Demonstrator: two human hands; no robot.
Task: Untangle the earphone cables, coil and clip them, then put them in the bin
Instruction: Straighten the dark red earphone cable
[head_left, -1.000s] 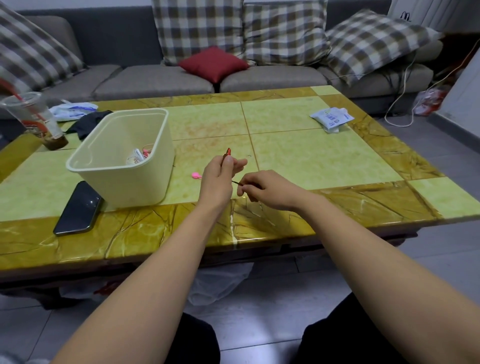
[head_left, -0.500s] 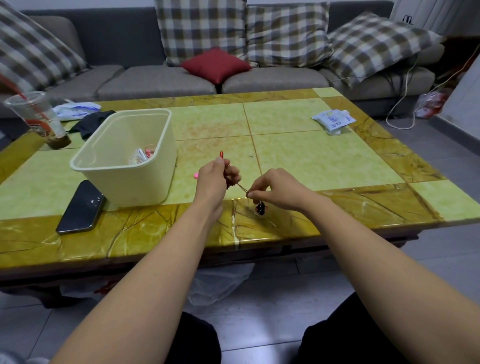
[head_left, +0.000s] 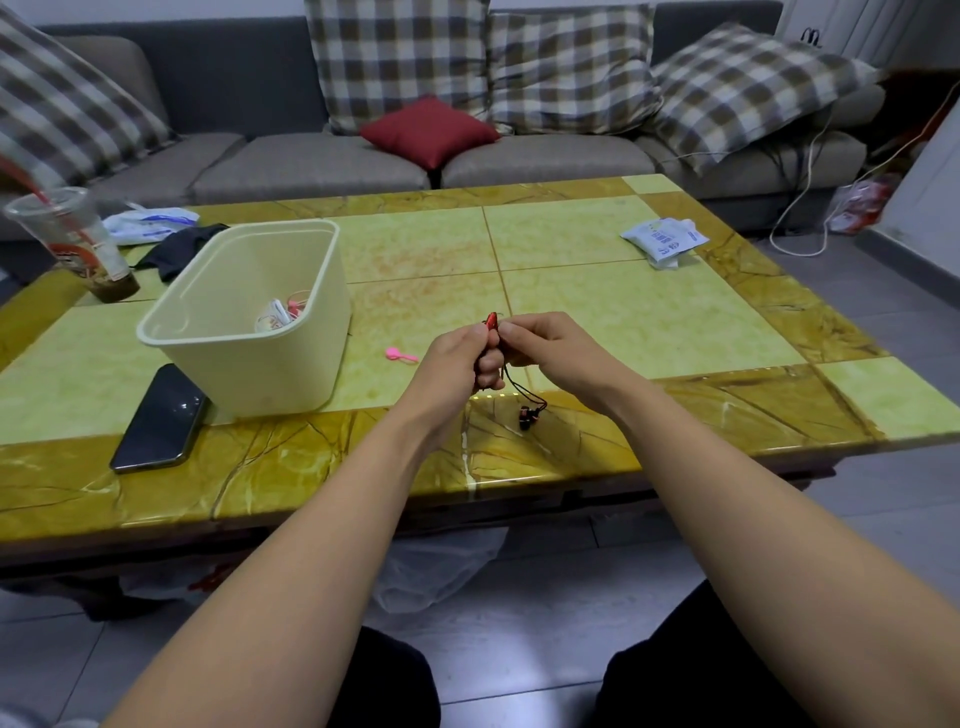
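My left hand (head_left: 465, 358) grips a bundle of dark earphone cable (head_left: 519, 387), with a red plug end sticking up above the fist. My right hand (head_left: 550, 348) touches the left hand and pinches the cable near that red end. A short loop of cable hangs below both hands, and the two earbuds (head_left: 527, 417) dangle just above the table's front edge. A pink clip (head_left: 400, 356) lies on the table left of my hands. The cream plastic bin (head_left: 249, 317) stands further left and holds some pink and white items.
A black phone (head_left: 156, 418) lies by the bin's near corner. A plastic drink cup (head_left: 78, 244) and dark cloth (head_left: 179, 249) sit at the back left, a white packet (head_left: 662, 239) at the back right. A sofa with cushions is behind the table.
My right hand has moved left and up to meet the left hand. The stretched cable between them is now gathered, and the earbuds hang lower beneath the hands.
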